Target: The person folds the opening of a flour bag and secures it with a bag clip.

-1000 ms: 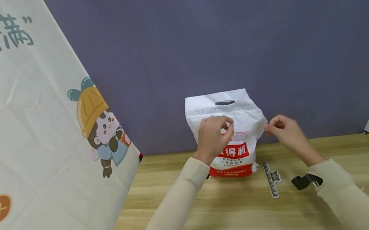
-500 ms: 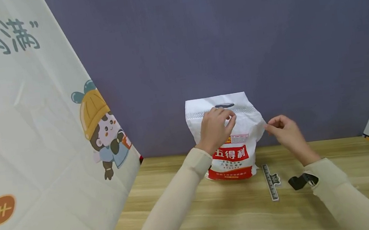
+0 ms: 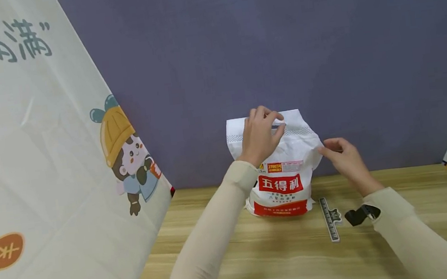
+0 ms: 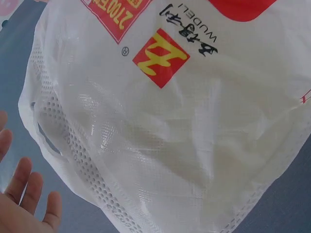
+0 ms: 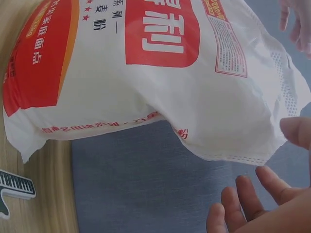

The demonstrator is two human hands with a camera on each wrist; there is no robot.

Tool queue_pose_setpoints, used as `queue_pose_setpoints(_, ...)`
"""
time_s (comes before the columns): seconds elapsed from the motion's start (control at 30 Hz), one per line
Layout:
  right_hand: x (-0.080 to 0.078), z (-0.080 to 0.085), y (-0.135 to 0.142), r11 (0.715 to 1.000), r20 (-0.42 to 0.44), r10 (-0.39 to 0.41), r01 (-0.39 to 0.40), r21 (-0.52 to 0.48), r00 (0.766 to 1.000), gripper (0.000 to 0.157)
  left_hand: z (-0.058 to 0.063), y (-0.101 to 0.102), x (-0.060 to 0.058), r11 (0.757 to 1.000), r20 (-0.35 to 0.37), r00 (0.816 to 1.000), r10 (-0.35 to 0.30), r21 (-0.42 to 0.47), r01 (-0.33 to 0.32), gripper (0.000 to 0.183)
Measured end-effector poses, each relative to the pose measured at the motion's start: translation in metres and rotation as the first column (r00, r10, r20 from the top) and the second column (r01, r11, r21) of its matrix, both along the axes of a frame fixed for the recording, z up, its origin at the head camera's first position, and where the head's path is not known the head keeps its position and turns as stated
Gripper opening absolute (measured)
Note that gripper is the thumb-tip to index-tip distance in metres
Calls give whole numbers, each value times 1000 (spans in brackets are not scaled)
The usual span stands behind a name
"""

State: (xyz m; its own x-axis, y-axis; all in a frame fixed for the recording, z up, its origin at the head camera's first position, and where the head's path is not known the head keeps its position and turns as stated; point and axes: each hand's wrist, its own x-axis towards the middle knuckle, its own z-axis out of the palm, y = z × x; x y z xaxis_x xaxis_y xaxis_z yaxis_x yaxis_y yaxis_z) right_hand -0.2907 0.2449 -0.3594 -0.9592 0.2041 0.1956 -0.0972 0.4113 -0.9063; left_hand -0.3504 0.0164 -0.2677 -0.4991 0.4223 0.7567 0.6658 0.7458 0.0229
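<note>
A white flour bag (image 3: pixel 277 161) with red printed panels stands upright on the wooden table, against the backdrop. Its top edge has a cut-out handle slot (image 4: pixel 48 138) below a plain white strip. My left hand (image 3: pixel 260 135) is in front of the slot, its fingers loosely bent; the left wrist view shows these fingers (image 4: pixel 31 191) apart from the bag. At the bag's upper right corner is my right hand (image 3: pixel 346 160). Its thumb (image 5: pixel 297 131) and forefinger (image 5: pixel 274 184) are spread on either side of that corner; whether the thumb touches it, I cannot tell.
A narrow flat piece with a piano-key pattern (image 3: pixel 330 220) lies on the table (image 3: pixel 261 255), right of the bag. A dark device (image 3: pixel 356 216) is strapped to my right wrist. A purple-grey backdrop (image 3: pixel 263 52) stands behind, and a printed white sheet (image 3: pixel 43 155) is at left.
My left hand has risen from the bag's front panel to the handle slot. My right hand stays near the upper right corner, with little movement.
</note>
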Motion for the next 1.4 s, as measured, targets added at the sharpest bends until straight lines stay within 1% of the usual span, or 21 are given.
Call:
queue_pose_setpoints(0.1,-3,0,0,1000,7,25,-24,-16,1000,73,3,3,-5,1000,34,999,19,-6,-19,23)
queue_pose_setpoints(0.2,-6,0,-1,998,20,44,-43,-34,999,74,4,6,-9,999,87,996,30,-24,-28,31)
queue_pose_setpoints(0.33,-11,-2,-2,995,43,72,-69,-74,996,75,4,10,-13,996,170,984,52,-84,-38,46)
queue_pose_setpoints(0.47,-15,-7,-3,986,58,106,-98,-131,993,75,3,13,-15,989,217,973,82,-140,-52,58)
queue_pose_setpoints(0.6,-19,-14,-4,968,68,140,-122,-220,988,69,2,13,-18,986,234,968,93,-157,-57,60)
queue_pose_setpoints(0.77,-21,-20,-3,940,49,174,-151,-305,984,56,3,15,-22,978,226,968,111,-201,-65,60)
queue_pose_setpoints(0.97,-22,-23,-4,932,-10,163,-158,-328,987,47,8,19,-22,974,228,967,110,-218,-59,60)
queue_pose_setpoints(1.07,-23,-23,-6,931,-19,155,-152,-331,988,49,10,22,-22,972,237,964,121,-223,-67,60)
queue_pose_setpoints(1.27,-26,-23,-9,941,11,145,-135,-310,989,64,10,26,-22,967,243,958,151,-239,-92,60)
queue_pose_setpoints(1.4,-28,-24,-10,946,23,130,-117,-301,991,65,10,28,-21,966,241,958,158,-237,-100,56)
